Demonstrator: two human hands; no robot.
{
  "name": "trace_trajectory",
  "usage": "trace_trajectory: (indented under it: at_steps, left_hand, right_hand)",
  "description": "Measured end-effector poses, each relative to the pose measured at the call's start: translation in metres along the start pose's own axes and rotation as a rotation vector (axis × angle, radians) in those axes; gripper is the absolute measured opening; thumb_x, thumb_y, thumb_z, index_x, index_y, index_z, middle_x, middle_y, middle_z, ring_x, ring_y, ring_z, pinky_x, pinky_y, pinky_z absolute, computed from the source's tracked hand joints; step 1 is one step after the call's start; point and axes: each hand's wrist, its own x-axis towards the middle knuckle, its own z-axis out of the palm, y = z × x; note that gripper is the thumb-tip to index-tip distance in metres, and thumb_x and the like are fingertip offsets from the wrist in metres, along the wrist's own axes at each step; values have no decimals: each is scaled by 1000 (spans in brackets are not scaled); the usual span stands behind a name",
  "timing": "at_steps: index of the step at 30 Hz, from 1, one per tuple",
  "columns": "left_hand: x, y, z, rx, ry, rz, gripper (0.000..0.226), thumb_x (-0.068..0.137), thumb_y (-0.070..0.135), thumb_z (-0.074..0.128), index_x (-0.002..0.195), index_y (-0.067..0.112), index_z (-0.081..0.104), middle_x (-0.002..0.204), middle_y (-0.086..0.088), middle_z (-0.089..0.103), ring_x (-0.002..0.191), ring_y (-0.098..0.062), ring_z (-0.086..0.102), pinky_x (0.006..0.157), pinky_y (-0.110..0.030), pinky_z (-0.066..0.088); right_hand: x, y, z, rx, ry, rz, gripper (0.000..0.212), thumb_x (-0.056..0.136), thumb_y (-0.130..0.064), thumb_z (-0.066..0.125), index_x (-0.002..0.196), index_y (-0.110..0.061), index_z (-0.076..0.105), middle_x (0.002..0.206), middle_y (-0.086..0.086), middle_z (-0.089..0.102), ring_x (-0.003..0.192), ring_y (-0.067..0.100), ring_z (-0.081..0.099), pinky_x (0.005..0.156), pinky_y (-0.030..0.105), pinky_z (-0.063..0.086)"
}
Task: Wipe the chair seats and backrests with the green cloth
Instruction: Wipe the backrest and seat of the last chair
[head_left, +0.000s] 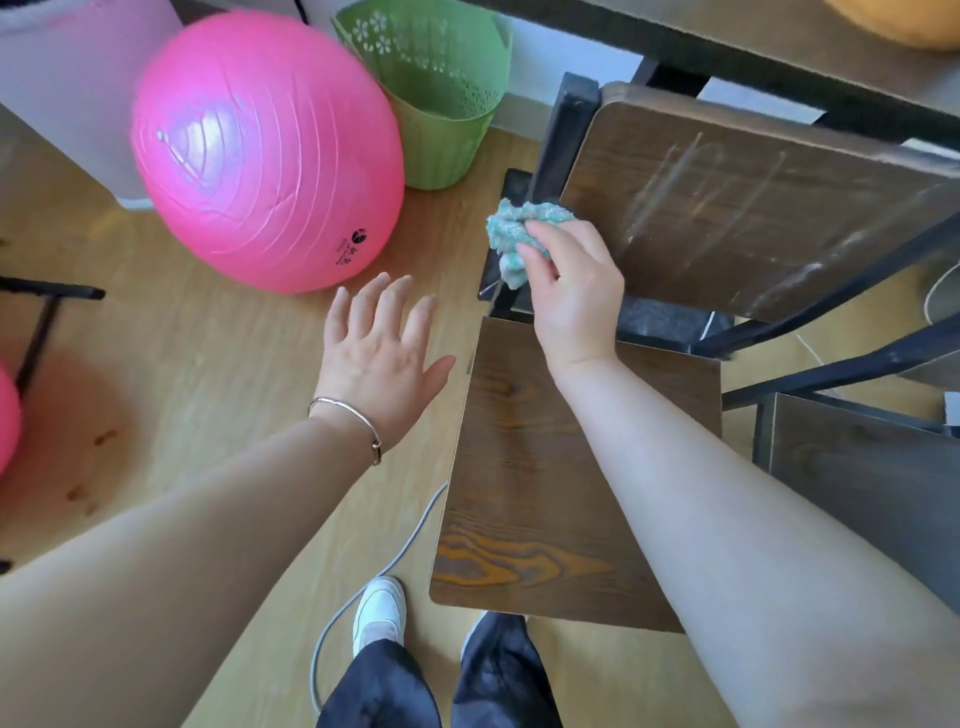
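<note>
A dark wood-grain chair stands below me, its backrest (524, 483) nearest and its seat (737, 208) beyond, streaked with pale smears. My right hand (571, 291) grips the bunched green cloth (511, 236) at the seat's left edge, beside the black frame post (563, 140). My left hand (382, 348) hovers over the floor left of the backrest, fingers spread, holding nothing. A second chair's dark panel (857, 478) shows at the right.
A large pink ball (265, 150) lies on the wooden floor to the left, with a green perforated basket (441, 98) behind it. A grey cable (384, 566) runs by my white shoe (379, 608). A dark table edge (727, 47) crosses the top.
</note>
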Motion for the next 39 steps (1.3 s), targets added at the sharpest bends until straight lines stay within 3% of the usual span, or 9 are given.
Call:
trace_trajectory:
  at_steps: [6, 9, 17, 24, 28, 34, 36, 39]
  left_hand:
    - [-3, 17, -24, 13, -3, 44, 60, 91, 54, 46, 139, 16, 43, 147, -13, 39, 141, -35, 28, 114, -58, 20]
    - [1, 26, -29, -1, 18, 63, 60, 91, 53, 46, 138, 15, 45, 147, -13, 40, 141, -36, 28, 114, -58, 20]
    - [5, 40, -10, 8, 31, 86, 60, 93, 55, 37, 136, 15, 47, 144, -14, 43, 139, -35, 31, 114, -58, 22]
    - [9, 49, -2, 28, 8, 81, 63, 91, 56, 33, 135, 14, 49, 144, -14, 44, 138, -36, 32, 113, -59, 22]
    - [15, 57, -8, 19, 16, 90, 62, 90, 54, 38, 133, 12, 51, 143, -15, 46, 138, -37, 33, 113, -59, 23]
    - [29, 72, -20, 19, 28, 109, 61, 91, 54, 38, 135, 13, 50, 144, -14, 45, 139, -36, 32, 113, -58, 23]
    - [34, 79, -21, 8, 34, 120, 60, 93, 54, 38, 135, 13, 50, 143, -15, 45, 138, -36, 33, 113, -58, 23]
    - [37, 91, -18, -18, 35, 132, 59, 92, 51, 46, 136, 12, 49, 143, -16, 45, 138, -38, 34, 112, -59, 24]
  right_hand:
    - [61, -18, -69, -90, 181, -80, 20, 93, -18, 66, 109, -8, 72, 104, 7, 67, 97, 13, 61, 82, 14, 48]
    - [62, -4, -90, -184, 81, -66, 22, 94, -24, 65, 110, -10, 69, 111, 6, 65, 102, 14, 61, 82, 10, 45]
    - [4, 58, -62, -300, -190, 87, 17, 94, -23, 63, 93, -7, 57, 105, 8, 59, 92, 22, 60, 72, 32, 54]
    - [-12, 74, -49, -357, -313, 38, 11, 95, -17, 60, 93, -6, 61, 100, 9, 59, 89, 23, 60, 71, 30, 48]
    - [16, 59, -76, -295, -159, 23, 14, 94, -18, 61, 86, -7, 62, 94, 5, 59, 84, 19, 58, 69, 31, 51]
    - [70, 32, -136, -223, 80, -32, 17, 93, -25, 65, 89, -8, 65, 95, 5, 63, 86, 7, 56, 69, 4, 38]
    - [72, 35, -143, -233, 74, -75, 18, 92, -25, 65, 89, -7, 65, 95, 7, 63, 86, 11, 58, 70, 4, 38]
    - [65, 51, -141, -280, 39, -110, 17, 93, -24, 65, 92, -7, 66, 99, 8, 64, 91, 15, 61, 74, 16, 48]
